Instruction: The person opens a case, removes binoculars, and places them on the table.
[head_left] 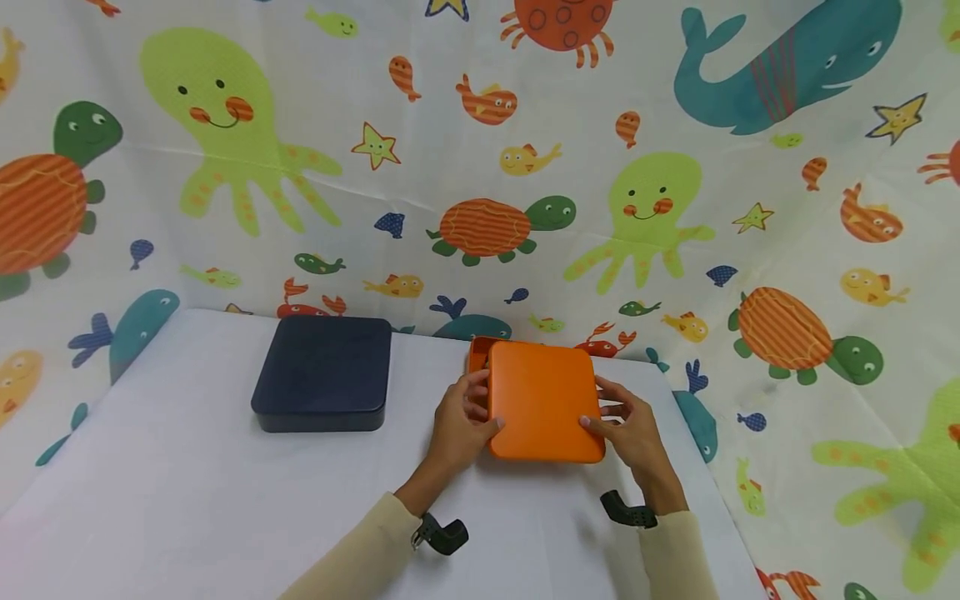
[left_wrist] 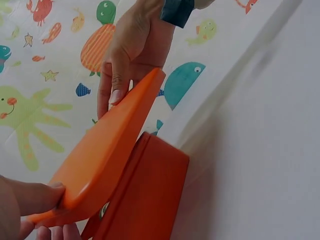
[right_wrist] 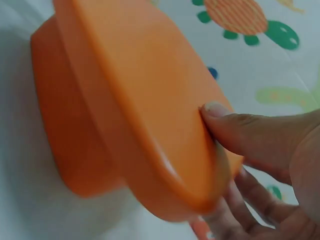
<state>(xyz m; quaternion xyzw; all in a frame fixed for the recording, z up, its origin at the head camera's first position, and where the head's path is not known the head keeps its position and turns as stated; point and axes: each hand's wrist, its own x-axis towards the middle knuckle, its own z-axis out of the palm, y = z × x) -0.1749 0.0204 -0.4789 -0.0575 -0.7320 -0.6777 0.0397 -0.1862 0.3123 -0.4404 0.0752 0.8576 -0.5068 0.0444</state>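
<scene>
Both hands hold an orange lid (head_left: 546,402) with rounded corners by its opposite sides. My left hand (head_left: 459,423) pinches its left edge, thumb on top and fingers beneath. On the right edge, my right hand (head_left: 632,429) grips in the same way. Under the lid stands an orange box (left_wrist: 152,187), whose rear left corner shows in the head view. The lid is tilted and shifted against the box in the left wrist view, with a gap between them at one end. Most of the box's inside is hidden.
A dark navy box (head_left: 324,367), closed, sits to the left on the white table (head_left: 225,500). Behind the table hangs a curtain (head_left: 420,167) printed with sea animals, and it continues down the right side.
</scene>
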